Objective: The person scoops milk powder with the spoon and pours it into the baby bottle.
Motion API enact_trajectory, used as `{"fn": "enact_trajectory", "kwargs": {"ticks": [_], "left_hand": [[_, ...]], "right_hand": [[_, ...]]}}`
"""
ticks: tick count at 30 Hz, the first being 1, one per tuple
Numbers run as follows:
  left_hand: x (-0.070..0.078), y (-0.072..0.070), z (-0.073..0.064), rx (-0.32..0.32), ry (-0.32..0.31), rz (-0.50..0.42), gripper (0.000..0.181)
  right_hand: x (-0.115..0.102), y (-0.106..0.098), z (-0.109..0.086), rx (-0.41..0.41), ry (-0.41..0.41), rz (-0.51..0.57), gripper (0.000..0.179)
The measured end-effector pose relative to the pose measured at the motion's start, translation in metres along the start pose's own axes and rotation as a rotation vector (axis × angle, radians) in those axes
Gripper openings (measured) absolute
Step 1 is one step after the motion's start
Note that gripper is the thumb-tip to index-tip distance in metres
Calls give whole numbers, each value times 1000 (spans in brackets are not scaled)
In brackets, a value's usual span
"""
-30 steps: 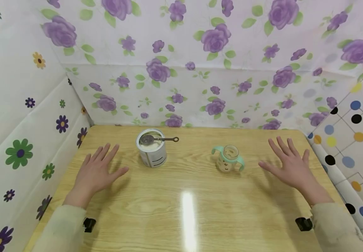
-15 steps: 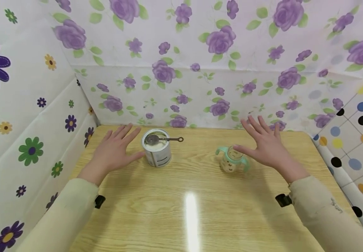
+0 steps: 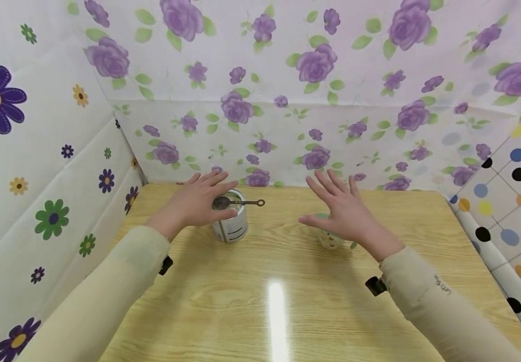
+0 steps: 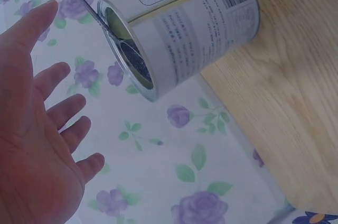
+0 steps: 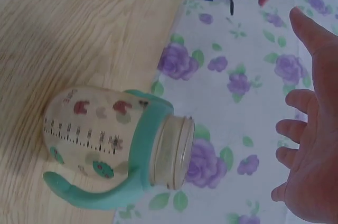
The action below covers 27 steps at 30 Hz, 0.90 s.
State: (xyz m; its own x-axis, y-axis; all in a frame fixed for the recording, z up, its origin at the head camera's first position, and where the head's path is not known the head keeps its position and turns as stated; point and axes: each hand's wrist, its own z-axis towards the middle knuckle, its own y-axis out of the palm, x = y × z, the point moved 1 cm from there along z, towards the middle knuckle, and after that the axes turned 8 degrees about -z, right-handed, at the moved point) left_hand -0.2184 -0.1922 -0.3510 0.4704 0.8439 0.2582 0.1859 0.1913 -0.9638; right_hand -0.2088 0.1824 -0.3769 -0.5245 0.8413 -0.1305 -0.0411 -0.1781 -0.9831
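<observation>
My left hand (image 3: 199, 201) hovers with spread fingers over the left side of an open tin can (image 3: 232, 226), hiding part of its rim. Across the can's mouth lies a dark metal spoon (image 3: 253, 202); the left wrist view shows the can (image 4: 185, 34) and spoon (image 4: 90, 5) apart from the palm (image 4: 31, 155). My right hand (image 3: 342, 211), fingers also spread, is above a baby bottle (image 3: 330, 241) and covers most of it. In the right wrist view the bottle (image 5: 95, 134) is uncapped, with green handles and a printed scale, and my hand (image 5: 311, 150) does not touch it.
A light wood table (image 3: 224, 301) carries the can and bottle near its back edge. Behind it hangs a sheet with purple flowers (image 3: 269, 120). Patterned sheets also close off the left side (image 3: 57, 181) and the right side (image 3: 500, 211).
Both hands have moved inward from the sides, the left one to above the can, the right one to above the bottle. The can, spoon and bottle have stayed in place on the table.
</observation>
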Motion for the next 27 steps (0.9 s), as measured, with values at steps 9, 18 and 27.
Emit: {"fn": "enact_trajectory", "kwargs": {"ticks": [9,18,27], "left_hand": [[17,8,29,-65,74,-71,74],[12,15,44,-82,94,-92,61],[10,21,61,-101,148,-189,40]], "right_hand": [[-15,9,-1,-8,-19,24,101],[-33,20,1,-2,-44,52,101],[-47,35,3,-18,-77,72,99]]}}
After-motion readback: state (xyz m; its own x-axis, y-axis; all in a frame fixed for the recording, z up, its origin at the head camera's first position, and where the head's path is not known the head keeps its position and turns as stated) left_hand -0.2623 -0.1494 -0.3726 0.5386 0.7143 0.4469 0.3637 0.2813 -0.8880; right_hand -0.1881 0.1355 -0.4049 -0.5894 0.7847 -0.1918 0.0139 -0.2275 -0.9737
